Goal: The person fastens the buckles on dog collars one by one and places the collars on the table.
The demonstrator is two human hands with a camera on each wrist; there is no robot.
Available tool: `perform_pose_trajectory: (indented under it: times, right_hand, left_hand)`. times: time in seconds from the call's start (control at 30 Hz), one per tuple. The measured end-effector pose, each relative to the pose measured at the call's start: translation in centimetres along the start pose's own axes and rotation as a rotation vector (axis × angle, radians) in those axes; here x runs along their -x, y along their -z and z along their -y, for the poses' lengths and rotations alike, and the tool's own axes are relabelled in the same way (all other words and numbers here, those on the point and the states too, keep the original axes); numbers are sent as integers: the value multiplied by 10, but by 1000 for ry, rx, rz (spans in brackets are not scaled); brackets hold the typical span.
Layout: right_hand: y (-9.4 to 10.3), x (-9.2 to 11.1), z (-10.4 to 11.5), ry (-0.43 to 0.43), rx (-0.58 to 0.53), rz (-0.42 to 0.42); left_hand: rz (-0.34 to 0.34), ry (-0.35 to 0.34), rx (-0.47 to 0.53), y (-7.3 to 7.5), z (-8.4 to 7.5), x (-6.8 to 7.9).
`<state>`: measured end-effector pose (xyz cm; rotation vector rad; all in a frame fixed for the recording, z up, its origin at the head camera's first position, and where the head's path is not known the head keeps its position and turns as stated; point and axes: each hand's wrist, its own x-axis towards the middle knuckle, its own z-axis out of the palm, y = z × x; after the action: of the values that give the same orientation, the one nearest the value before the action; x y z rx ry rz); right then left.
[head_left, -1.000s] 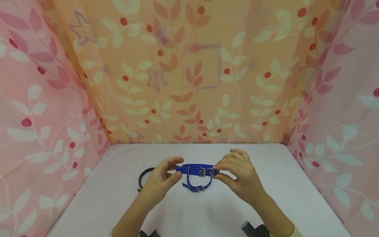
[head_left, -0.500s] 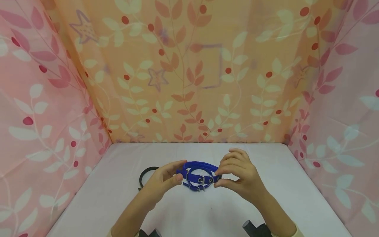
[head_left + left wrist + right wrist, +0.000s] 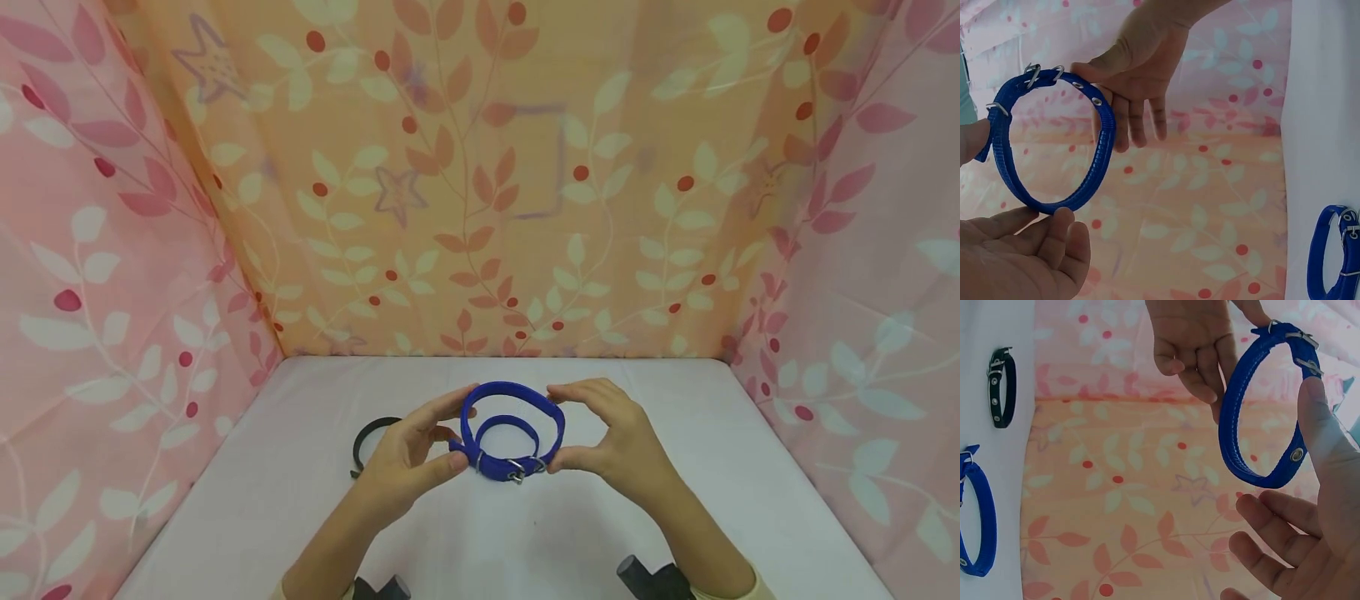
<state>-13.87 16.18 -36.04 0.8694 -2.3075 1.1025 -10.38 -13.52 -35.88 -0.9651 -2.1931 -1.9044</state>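
Note:
A blue pet collar (image 3: 497,468), buckled into a ring with a metal buckle, a D-ring and eyelets, is held up between both hands above the table. My left hand (image 3: 411,457) grips its left side, thumb by the loose strap end and fingers at the far edge. My right hand (image 3: 617,437) holds the opposite side between thumb and forefinger, the other fingers extended in the left wrist view. A second blue collar (image 3: 510,422) lies on the table behind the held one, partly hidden by it. In the right wrist view that second collar (image 3: 987,515) is cut by the frame.
A black collar (image 3: 366,437) with eyelets lies on the white table (image 3: 315,392), left of the second blue collar and partly behind my left hand. Patterned pink and orange cloth walls (image 3: 480,275) enclose the table at the back and sides.
The held collar has tilted from nearly edge-on to showing its full ring, its far edge rising. The fingers of both hands have spread wider around it. The collars on the table stay put.

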Motion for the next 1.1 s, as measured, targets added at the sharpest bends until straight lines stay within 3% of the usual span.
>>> perform_pose_trajectory:
  times: [0.17, 0.4, 0.63, 0.83, 1.1]
  right_hand:
    - [0, 1, 1, -90, -23, 2]
    - [0, 0, 1, -132, -111, 33]
    - [0, -2, 0, -145, -155, 62]
    - [5, -2, -4, -144, -145, 48]
    - [12, -5, -18, -198, -120, 44]
  left_hand:
    - [-24, -29, -30, 0, 0, 0]
    - [-58, -34, -13, 1, 3, 0]
    - [-109, 39, -61, -1, 2, -1]
    - [-137, 38, -87, -7, 9, -5]
    - [-174, 88, -118, -15, 24, -22]
